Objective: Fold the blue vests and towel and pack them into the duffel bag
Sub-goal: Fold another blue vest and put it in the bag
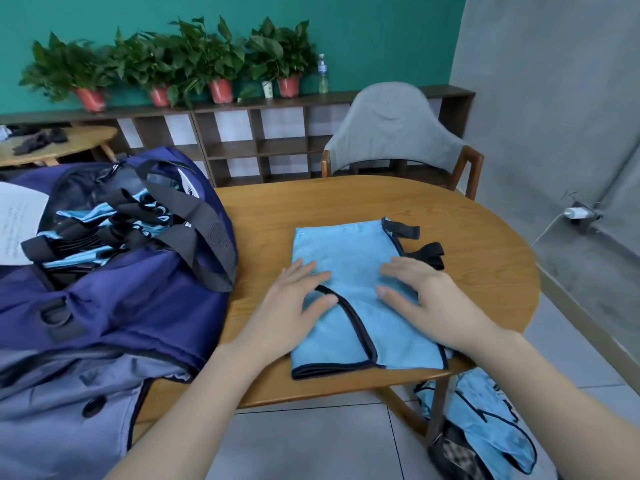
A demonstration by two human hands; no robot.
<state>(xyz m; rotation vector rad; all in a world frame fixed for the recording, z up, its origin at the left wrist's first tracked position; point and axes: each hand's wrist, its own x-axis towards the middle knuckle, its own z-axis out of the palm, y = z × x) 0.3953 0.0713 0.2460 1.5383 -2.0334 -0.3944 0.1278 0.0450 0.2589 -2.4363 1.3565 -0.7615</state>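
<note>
A light blue mesh vest (349, 258) with black trim lies folded in half lengthwise on the wooden table (485, 271), its black straps sticking out at the far right. My left hand (294, 299) rests flat on the vest's left side, fingers spread. My right hand (422, 296) lies flat on its right side. The navy duffel bag (131, 306) stands open on the table at the left, with folded blue vests (93, 233) inside. More blue vests (485, 420) hang on a chair at the lower right.
A white paper sheet (17, 226) lies at the bag's left edge. A grey chair (391, 133) stands behind the table. Beyond it is a low shelf (242, 140) with potted plants and a bottle. A charger (575, 213) is plugged into the right wall.
</note>
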